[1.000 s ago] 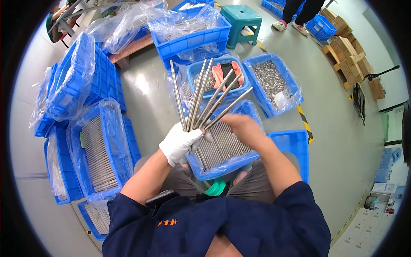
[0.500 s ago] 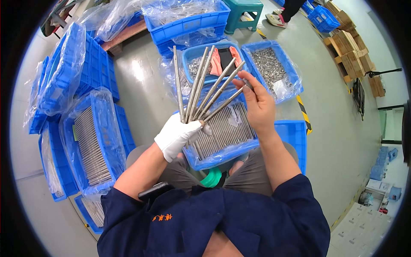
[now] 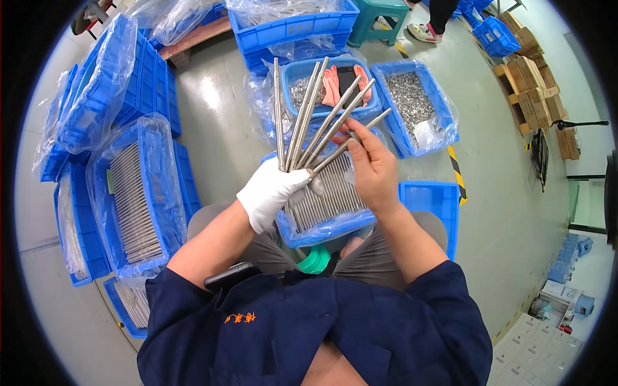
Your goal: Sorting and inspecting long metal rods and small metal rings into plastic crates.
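Several metal rods fan upward from my left hand, which wears a white glove and is closed around their lower ends. My bare right hand pinches the rightmost rod partway along; its tip sticks out beyond my fingers. A small dark bit shows at my fingertips, too small to name. Under both hands, a blue bin lined with clear plastic holds a row of similar rods.
Beyond lies a blue basin with pink gloves and a dark flat object. To its right is a bin of small metal parts. Rod-filled bins and stacked crates stand left; a green stool is behind.
My right hand has moved down and left along the rightmost rod, so its tip now shows past my fingers. The left hand still holds the bundle, and the view has shifted slightly.
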`<move>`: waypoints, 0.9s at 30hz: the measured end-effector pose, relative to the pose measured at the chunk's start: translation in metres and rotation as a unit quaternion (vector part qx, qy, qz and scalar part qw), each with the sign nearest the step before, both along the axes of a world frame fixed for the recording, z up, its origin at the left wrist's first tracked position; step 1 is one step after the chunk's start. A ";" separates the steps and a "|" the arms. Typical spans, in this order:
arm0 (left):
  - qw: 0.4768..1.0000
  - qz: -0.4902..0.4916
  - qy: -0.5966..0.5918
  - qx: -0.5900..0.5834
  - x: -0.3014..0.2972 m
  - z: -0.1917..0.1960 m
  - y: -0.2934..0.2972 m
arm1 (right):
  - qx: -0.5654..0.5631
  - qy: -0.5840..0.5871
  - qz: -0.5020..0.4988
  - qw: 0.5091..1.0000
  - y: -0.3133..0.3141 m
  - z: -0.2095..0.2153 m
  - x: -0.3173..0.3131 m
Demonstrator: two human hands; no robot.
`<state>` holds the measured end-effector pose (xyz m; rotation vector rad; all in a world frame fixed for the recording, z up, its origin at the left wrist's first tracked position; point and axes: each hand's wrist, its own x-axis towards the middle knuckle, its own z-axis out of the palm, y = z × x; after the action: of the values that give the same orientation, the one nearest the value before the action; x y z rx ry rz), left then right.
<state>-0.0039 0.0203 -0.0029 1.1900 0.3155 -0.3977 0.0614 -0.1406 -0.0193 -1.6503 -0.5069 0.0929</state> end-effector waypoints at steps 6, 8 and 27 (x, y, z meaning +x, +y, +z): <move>0.988 -0.084 -0.010 0.133 0.002 0.011 0.008 | -0.007 0.210 0.228 0.951 -0.042 0.020 0.036; 0.989 -0.080 -0.008 0.124 0.003 0.010 0.008 | -0.023 0.202 0.222 0.954 -0.044 0.026 0.034; 0.994 -0.074 0.044 -0.074 -0.005 -0.005 0.008 | 0.117 0.279 0.253 0.919 -0.034 0.010 0.035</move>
<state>-0.0086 0.0286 -0.0074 1.0554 0.2693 -0.5942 0.0962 -0.1750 -0.0092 -1.1506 -0.4677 0.8318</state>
